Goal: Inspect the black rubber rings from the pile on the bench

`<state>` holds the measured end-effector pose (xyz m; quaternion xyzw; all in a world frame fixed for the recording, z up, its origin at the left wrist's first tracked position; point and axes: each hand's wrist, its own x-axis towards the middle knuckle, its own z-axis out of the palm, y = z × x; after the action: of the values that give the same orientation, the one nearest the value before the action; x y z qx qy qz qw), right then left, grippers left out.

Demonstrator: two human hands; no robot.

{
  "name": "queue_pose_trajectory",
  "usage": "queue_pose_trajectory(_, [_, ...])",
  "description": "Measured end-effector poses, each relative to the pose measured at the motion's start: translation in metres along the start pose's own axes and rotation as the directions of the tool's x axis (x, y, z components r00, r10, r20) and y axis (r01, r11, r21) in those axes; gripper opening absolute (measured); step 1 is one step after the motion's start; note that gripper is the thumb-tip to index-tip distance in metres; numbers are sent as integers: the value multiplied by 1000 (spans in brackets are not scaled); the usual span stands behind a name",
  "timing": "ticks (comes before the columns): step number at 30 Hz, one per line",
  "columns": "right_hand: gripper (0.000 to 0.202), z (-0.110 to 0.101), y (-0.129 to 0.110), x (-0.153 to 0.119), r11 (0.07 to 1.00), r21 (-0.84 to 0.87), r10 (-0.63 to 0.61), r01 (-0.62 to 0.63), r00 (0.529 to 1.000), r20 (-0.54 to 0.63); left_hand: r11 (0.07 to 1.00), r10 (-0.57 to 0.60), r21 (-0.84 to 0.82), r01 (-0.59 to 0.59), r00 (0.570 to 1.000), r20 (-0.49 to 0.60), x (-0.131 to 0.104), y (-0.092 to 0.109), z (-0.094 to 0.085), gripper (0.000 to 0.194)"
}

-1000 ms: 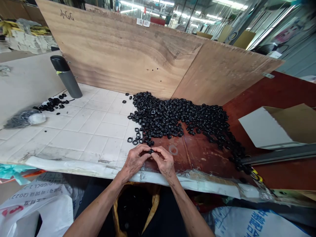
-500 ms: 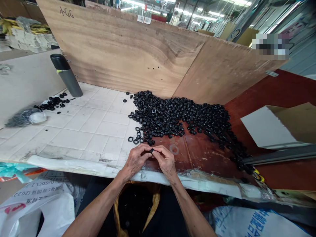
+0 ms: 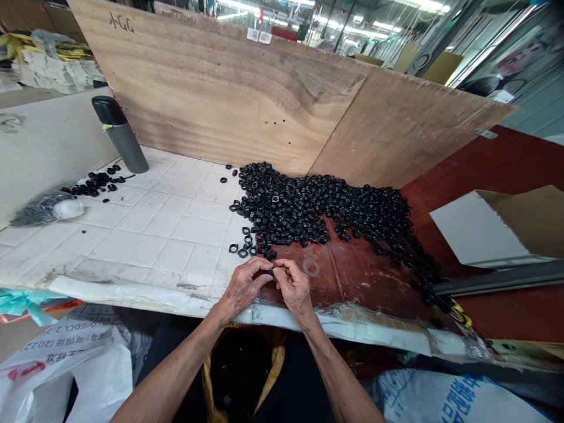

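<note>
A small black ring (image 3: pixel 270 272) sat pinched between the fingertips of both hands at the near edge of the bench, roughly at 6 o'clock in the head view. The left hand (image 3: pixel 244 286) was curled nearly closed, thumb and forefinger meeting on the ring from its left; the right hand (image 3: pixel 293 285) was curled the same way and gripped it from the right. Whether the ring was one piece or two being pressed together could not be told (it was too small and partly covered by fingers).

Just beyond the hands, toward 12 o'clock, a large heap of black rings (image 3: pixel 317 208) spread across the tiled and red-brown surface, trailing off toward 3 o'clock. A clear washer-like ring (image 3: pixel 311 267) lay just right of the hands. A dark flask (image 3: pixel 119 135) stood at 10 o'clock, with a smaller scatter of rings (image 3: pixel 94 182) and a grey bag (image 3: pixel 46 208) nearby.

The likely risk: the pinch was held right over the bench edge, so a slip of the fingertips could drop the ring into the dark sack (image 3: pixel 238 364) or onto the floor below. A stray knuckle might also nudge the nearest loose rings off.
</note>
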<state>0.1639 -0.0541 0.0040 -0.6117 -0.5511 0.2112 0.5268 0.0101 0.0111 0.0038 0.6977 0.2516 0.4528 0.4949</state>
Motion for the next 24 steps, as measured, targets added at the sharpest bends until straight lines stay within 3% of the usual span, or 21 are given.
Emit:
queue_pose_trajectory(7, [22,-1,0,-2,999,53,-1,-4,995,99,992,-104,-74,103,994,-15,-1,-2,-1,12])
queue_pose_trajectory(13, [49,2,3,2,982,-182,-59,55,998,-16,997,-76,-11,76,997,13,-1,-3,0,18])
queue_pose_trajectory(17, [35,-2,-3,0,993,-103,-55,57,998,26,982,-166,-87,165,986,-4,-1,-2,0,17])
queue_pose_trajectory(21, [38,-4,-10,-1,991,-93,-89,92,995,34,978,-187,-94,184,982,-32,0,-2,-1,15])
queue_pose_trajectory(24, [17,-3,-10,0,992,-64,-107,109,994,32,973,-202,-119,198,979,-19,0,-2,-1,16])
